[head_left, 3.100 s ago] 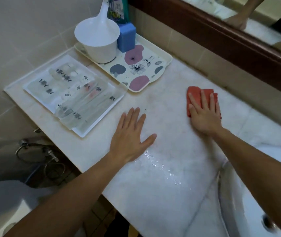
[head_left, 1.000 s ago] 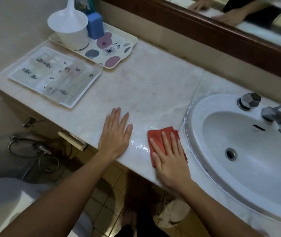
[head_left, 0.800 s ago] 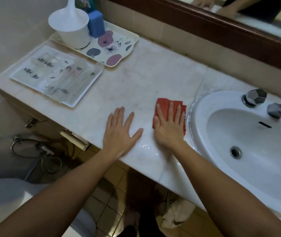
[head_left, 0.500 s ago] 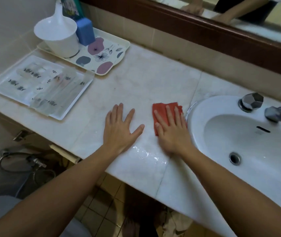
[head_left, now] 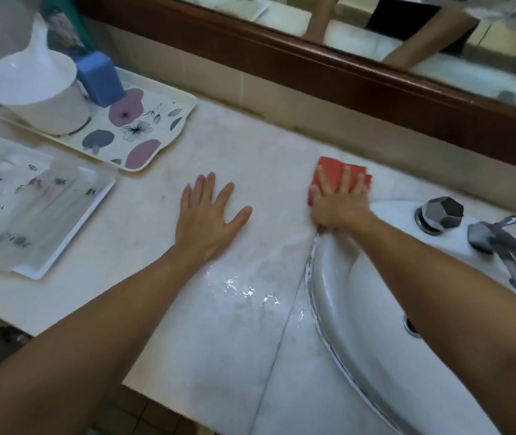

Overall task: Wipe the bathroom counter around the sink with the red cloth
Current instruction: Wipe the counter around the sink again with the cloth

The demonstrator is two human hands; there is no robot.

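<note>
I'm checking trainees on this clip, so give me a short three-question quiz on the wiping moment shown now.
1. True or false: the right hand presses the folded red cloth flat on the pale marble counter.
2. What does the left hand hold?
3. The cloth lies: A) in the white ceramic sink; B) just behind the sink's rim; C) on the floral plastic tray.

Key: 1 true; 2 nothing, it rests flat on the counter; 3 B.
</note>
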